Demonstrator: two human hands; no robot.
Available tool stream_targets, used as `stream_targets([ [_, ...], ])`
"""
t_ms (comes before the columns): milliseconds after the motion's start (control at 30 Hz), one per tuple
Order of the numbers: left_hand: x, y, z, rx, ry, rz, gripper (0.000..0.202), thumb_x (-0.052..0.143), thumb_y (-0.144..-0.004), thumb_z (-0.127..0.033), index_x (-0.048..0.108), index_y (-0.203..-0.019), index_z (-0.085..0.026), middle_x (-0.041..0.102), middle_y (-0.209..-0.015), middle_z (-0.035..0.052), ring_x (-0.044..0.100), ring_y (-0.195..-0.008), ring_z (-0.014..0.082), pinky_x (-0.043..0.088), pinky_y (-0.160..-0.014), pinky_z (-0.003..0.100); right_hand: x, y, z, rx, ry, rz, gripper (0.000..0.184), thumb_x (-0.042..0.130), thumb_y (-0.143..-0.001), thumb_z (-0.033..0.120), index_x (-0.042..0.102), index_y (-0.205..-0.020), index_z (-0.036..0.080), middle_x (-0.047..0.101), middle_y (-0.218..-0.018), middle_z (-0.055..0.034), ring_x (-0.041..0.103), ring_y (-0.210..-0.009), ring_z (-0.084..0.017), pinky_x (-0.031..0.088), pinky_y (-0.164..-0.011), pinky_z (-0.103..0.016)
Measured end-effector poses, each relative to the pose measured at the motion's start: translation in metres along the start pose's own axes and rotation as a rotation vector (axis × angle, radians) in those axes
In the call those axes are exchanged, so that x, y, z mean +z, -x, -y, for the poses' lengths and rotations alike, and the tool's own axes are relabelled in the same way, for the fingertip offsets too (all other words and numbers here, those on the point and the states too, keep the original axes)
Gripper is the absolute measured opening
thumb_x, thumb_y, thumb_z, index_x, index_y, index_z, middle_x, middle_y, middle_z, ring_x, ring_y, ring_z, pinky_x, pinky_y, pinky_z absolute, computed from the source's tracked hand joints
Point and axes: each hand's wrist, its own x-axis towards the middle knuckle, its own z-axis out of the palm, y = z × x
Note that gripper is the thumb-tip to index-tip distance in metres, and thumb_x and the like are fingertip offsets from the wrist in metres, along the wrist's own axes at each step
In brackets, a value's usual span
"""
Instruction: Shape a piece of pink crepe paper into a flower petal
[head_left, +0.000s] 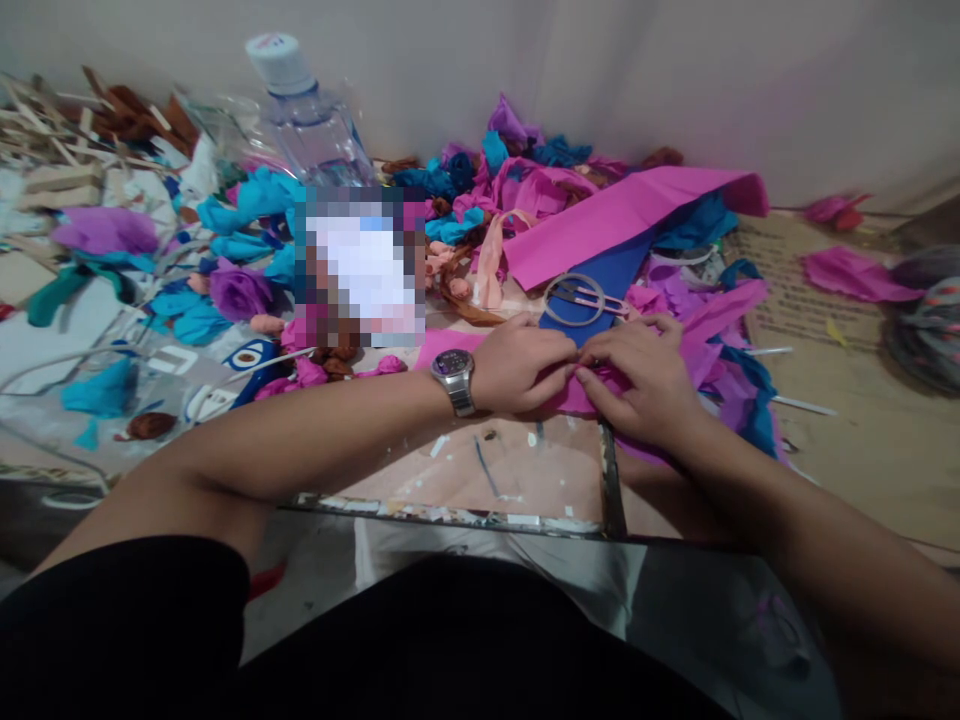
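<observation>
My left hand [525, 362], below a wrist with a silver watch [452, 372], has its fingers pinched together at the table's front. Right beside it, fingertips almost meeting, my right hand [641, 378] is closed in a pinch too. Pink crepe paper [562, 400] shows under and between the fingers, and both hands appear to grip it; the exact pinch point is partly hidden. Just beyond the hands, a grey ring [574, 300] and a thin pink clip-like piece [611, 302] lie on blue paper [615, 268].
A long pink paper strip [630, 215] lies behind the hands. Crepe-paper flowers [240, 288] crowd the left and back, near a capped plastic bottle [311, 125] and a blurred-out patch [360, 265]. Wooden sticks [45, 115] heap far left; cardboard [847, 430] covers the right.
</observation>
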Motion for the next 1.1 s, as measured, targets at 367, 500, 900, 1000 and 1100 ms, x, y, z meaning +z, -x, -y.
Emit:
stream_targets([
  [367,0.0026,0.0008,0.0031,0.021,0.041,-0.054,0.033,0.044,-0.114,-0.037,0.071,-0.106,-0.021,0.084,-0.1,0.0061,0.075,-0.089,0.0215,0.043,-0.09,0.042,-0.0013,-0.0013,0.0011,0.017,0.024,0.033,0.021,0.062,-0.114,0.039,0.073,-0.104,0.024,0.084,-0.101,-0.0017,0.073,-0.101,-0.024,0.035,-0.118,-0.049],
  [500,0.0039,0.0012,0.0036,0.031,0.018,-0.058,0.032,0.045,-0.114,-0.037,0.071,-0.105,-0.021,0.084,-0.1,0.0058,0.075,-0.091,0.0214,0.043,-0.091,0.042,-0.0008,-0.0015,0.0017,-0.027,0.014,-0.01,0.017,0.063,-0.114,0.034,0.072,-0.103,0.023,0.083,-0.099,-0.001,0.073,-0.099,-0.023,0.034,-0.118,-0.047],
  [900,0.0052,0.0022,0.0061,-0.012,0.014,-0.073,0.04,0.045,-0.115,-0.043,0.076,-0.1,-0.022,0.079,-0.079,0.0042,0.069,-0.071,0.0201,0.049,-0.086,0.041,-0.0008,-0.0016,-0.0025,0.014,0.059,0.001,0.02,0.064,-0.114,0.038,0.078,-0.106,0.025,0.084,-0.098,-0.0019,0.075,-0.1,-0.024,0.036,-0.118,-0.05],
  [1000,0.0067,0.0028,0.0058,-0.02,0.018,-0.103,0.04,0.047,-0.114,-0.043,0.078,-0.099,-0.022,0.076,-0.074,0.0031,0.066,-0.068,0.0201,0.049,-0.083,0.04,-0.0004,-0.001,-0.0029,-0.002,0.057,-0.011,0.015,0.067,-0.112,0.034,0.079,-0.108,0.026,0.085,-0.1,-0.0005,0.075,-0.1,-0.023,0.036,-0.119,-0.049],
  [1100,0.0067,0.0035,0.0053,-0.047,0.036,-0.1,0.034,0.05,-0.11,-0.038,0.08,-0.102,-0.023,0.078,-0.077,0.003,0.068,-0.07,0.0209,0.049,-0.082,0.04,-0.0008,-0.0008,-0.0028,-0.003,0.061,-0.001,0.013,0.068,-0.111,0.032,0.08,-0.108,0.026,0.086,-0.1,0.0,0.076,-0.101,-0.023,0.036,-0.119,-0.05],
])
